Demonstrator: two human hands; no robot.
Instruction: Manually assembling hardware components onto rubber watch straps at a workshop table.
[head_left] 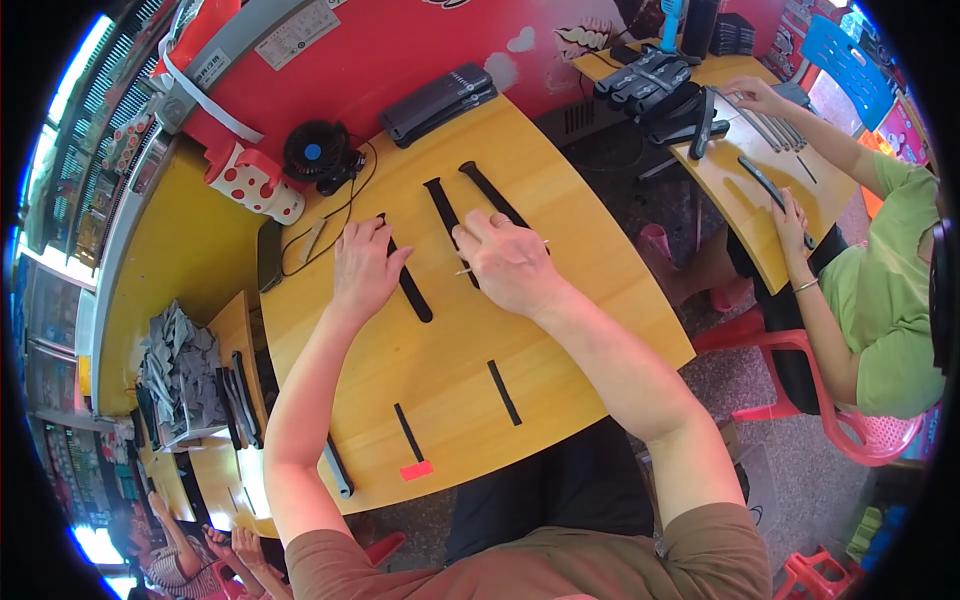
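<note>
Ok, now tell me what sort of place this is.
Probably a small hand-work workshop: black strips lie spread on a wooden table, a co-worker in green handles strips at another table, and grey pieces are heaped at the left.

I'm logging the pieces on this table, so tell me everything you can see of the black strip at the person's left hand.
The black strip is long and narrow, with a rounded near end; it could be fabric or rubber, which I cannot tell. It lies on the yellow wood-look tabletop, slanting from far left to near right. The left hand partly covers its far portion; whether it pinches or just presses the strip is unclear. Nothing else touches its visible near part.
</note>
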